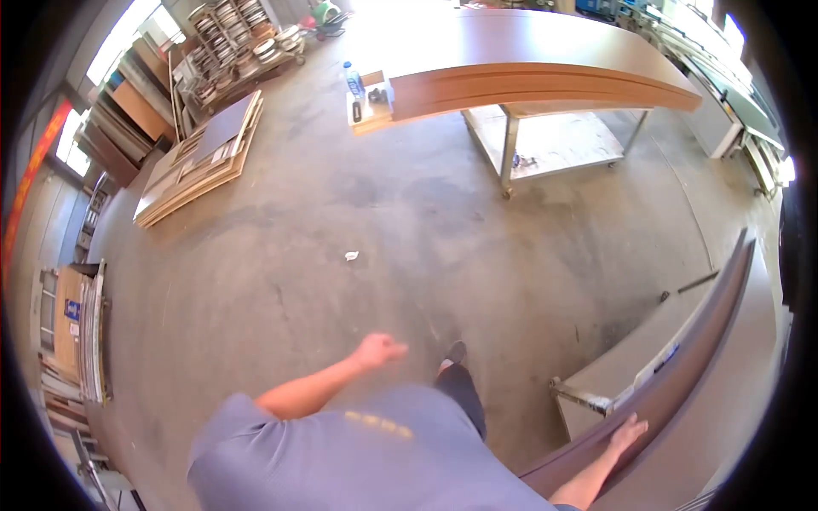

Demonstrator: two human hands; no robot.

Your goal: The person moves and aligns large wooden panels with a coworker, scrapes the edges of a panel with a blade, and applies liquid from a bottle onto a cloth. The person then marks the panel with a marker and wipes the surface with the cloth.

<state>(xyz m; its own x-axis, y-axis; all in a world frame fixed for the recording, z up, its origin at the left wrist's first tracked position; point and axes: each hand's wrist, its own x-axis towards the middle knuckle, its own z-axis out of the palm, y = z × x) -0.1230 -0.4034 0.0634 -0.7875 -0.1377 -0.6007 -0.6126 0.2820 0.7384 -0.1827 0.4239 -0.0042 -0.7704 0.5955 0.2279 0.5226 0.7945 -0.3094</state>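
My left hand [379, 350] hangs in the air in front of my body, over the concrete floor. Its fingers look loosely curled, a little blurred, and I see nothing in them. At the lower right, my right hand [629, 432] is on a long brown panel [682, 375], fingers bent against its surface. Beside that panel, on the right, lies another wide grey-brown panel [741, 383]. Under the brown panel's left side shows a metal-framed cart [588, 397]. A small blue-and-white item [667, 358] sits along the panel's left edge.
Ahead stands a wheeled table [509, 153] bearing a stack of wood-brown panels [545, 85]. A small box [372, 111] with a blue-labelled bottle [352, 78] is at its left end. Flat boards [204, 153] lie on the left floor. A white scrap [352, 255] lies mid-floor.
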